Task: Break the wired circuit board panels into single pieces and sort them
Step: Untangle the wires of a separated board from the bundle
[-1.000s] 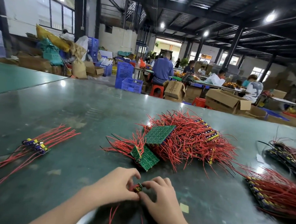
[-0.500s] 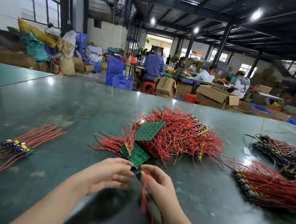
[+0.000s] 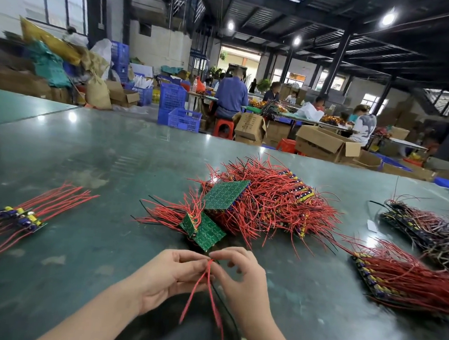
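My left hand (image 3: 169,275) and my right hand (image 3: 240,275) meet at the table's near edge, both pinching a small wired piece (image 3: 209,263) whose red and black wires (image 3: 204,296) hang down toward me. The board itself is hidden by my fingertips. Just beyond lies a big heap of red-wired panels (image 3: 266,202) with green circuit boards (image 3: 225,195) tilted on it and a smaller green panel (image 3: 206,231) at its front. A short row of single pieces (image 3: 22,216) with red wires lies at the left.
The dark green table (image 3: 91,160) stretches far ahead. Two more stacks of wired boards lie at the right: a red one (image 3: 407,278) and a darker one (image 3: 431,232). Beyond the table are blue crates, cardboard boxes and several seated people.
Both hands have lifted the small piece off the table a little and turned it, so its wires now dangle down between my wrists. The view has tilted up slightly.
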The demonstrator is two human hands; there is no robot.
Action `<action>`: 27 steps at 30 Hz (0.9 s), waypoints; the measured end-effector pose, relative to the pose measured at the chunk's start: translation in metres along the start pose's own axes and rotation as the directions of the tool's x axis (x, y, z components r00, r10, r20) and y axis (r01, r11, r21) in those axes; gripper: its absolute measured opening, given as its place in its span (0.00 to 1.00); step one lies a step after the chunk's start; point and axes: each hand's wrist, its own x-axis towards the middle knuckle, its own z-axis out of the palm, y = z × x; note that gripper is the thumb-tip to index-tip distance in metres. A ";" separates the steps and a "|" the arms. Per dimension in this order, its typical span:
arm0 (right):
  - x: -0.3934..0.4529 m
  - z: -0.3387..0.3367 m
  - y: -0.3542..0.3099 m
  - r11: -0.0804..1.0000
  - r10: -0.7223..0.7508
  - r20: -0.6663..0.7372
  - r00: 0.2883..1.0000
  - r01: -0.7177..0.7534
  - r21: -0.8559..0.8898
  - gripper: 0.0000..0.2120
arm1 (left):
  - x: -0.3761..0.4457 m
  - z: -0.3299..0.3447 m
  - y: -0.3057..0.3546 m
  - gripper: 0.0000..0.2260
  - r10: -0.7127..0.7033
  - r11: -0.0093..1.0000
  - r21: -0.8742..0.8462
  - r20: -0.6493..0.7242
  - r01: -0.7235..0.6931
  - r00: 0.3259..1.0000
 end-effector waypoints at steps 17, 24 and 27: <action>0.006 -0.016 -0.017 0.669 0.430 0.137 0.892 -0.417 0.616 0.08 | -0.002 0.008 -0.002 0.06 -0.033 0.989 -0.137 0.128 0.051 0.991; 0.004 -0.006 -0.017 0.491 0.507 0.266 0.820 -0.529 0.693 0.09 | -0.005 0.015 -0.004 0.08 -0.012 1.000 0.025 0.015 0.012 1.000; 0.004 -0.007 -0.017 0.556 0.478 0.219 0.851 -0.486 0.675 0.08 | -0.006 0.018 -0.007 0.02 0.029 0.992 0.122 -0.035 -0.024 0.999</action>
